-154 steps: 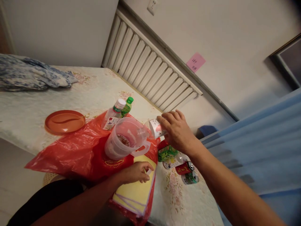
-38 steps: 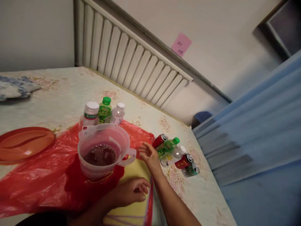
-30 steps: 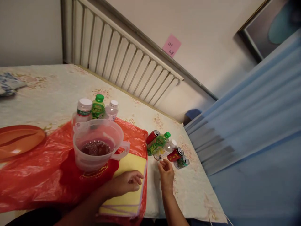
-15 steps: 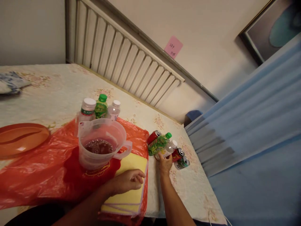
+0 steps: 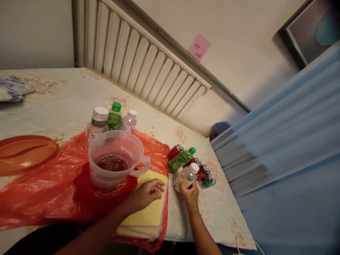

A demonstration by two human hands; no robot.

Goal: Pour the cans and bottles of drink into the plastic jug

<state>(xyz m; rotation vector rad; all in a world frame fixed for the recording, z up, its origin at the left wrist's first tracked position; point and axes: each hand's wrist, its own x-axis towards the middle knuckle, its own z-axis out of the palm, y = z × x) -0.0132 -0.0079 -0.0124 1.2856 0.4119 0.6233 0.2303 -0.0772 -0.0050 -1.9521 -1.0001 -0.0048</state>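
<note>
My right hand grips a small white-capped bottle by its base, tilted up off the table beside a lying green bottle and several cans. My left hand rests with loosely curled fingers on a yellow pad that lies on a red plastic bag. A clear plastic jug holding dark liquid stands on the bag, just beyond my left hand.
Three upright bottles stand behind the jug. An orange lid lies at the left. The flowered tablecloth ends close to my body and at the right, by a blue curtain. A radiator lines the wall.
My right hand came down from the jug to the lying drinks, closed on the white-capped bottle and lifted it off the pile. The jug now holds dark liquid. My left hand stayed on the pad.
</note>
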